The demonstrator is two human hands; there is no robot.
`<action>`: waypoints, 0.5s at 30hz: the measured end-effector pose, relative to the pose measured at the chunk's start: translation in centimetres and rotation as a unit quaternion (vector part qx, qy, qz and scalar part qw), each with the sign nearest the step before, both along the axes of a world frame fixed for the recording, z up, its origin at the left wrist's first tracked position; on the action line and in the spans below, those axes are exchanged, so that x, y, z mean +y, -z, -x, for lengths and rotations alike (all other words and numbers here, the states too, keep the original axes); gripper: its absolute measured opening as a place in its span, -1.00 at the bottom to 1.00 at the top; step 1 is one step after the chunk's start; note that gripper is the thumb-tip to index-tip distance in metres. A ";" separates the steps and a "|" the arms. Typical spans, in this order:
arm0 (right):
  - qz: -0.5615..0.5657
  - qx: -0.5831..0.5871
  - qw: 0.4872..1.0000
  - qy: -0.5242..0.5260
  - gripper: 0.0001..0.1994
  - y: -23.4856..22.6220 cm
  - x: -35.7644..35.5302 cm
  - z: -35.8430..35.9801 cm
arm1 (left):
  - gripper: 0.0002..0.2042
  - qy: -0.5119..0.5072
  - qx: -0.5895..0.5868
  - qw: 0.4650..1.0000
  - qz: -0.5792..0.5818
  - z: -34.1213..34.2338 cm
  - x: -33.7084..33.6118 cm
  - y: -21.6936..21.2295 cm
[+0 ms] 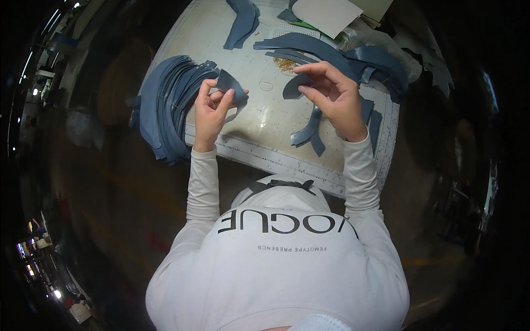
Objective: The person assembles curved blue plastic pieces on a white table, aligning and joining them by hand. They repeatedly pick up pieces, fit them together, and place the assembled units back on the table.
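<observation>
My left hand (210,113) pinches a dark blue curved cut piece (231,87) between thumb and fingers, above the left part of the table. In my right hand (337,99) is another dark blue piece (294,87) with a rounded edge, gripped between thumb and fingertips. The two pieces are apart, with bare tabletop between them. Close beside my left hand lies a thick fanned stack of blue curved pieces (160,110). Below my right hand a forked blue piece (310,134) rests on the table. Whether the pieces are leather or fabric I cannot tell.
The pale table (259,116) has a ruler-marked border (265,160) along its near edge. Long blue strips (309,44) and a pile of rubber bands (285,64) lie behind my right hand. More blue pieces (241,22) sit at the back, near white paper sheets (327,14) and clear plastic (367,38).
</observation>
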State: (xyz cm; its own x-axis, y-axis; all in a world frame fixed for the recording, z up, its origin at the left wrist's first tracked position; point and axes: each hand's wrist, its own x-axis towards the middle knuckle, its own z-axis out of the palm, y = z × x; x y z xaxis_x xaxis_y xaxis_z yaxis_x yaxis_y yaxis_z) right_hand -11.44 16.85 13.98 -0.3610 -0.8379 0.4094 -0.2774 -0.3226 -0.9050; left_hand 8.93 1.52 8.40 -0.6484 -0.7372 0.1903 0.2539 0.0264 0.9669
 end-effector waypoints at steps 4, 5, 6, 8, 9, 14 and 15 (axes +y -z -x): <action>0.008 -0.090 0.996 -0.022 -0.76 -1.4 1.0 0.9 | -0.77 0.007 0.020 0.999 0.030 4.3 2.1 -3.4; 0.003 -0.098 0.995 -0.021 -0.76 -1.6 1.2 1.2 | -0.76 0.017 0.023 0.999 0.033 5.1 2.4 -4.0; 0.004 -0.099 0.995 -0.013 -0.75 -1.6 0.9 1.3 | -0.76 0.027 0.025 0.999 0.037 5.8 2.8 -4.5; 0.008 -0.115 0.993 -0.006 -0.75 -1.4 0.4 1.6 | -0.81 0.056 0.032 0.998 0.023 6.9 3.8 -5.2; 0.003 -0.124 0.992 0.002 -0.75 -1.3 0.3 1.8 | -0.83 0.073 0.036 0.996 0.023 7.4 4.1 -5.4; 0.037 -0.106 0.990 0.083 -0.78 -0.9 0.5 2.6 | -0.83 0.094 0.043 0.994 0.036 9.3 5.2 -5.8; 0.044 -0.107 0.990 0.083 -0.78 -0.8 0.7 2.7 | -0.83 0.086 0.028 0.994 0.054 9.6 5.4 -5.7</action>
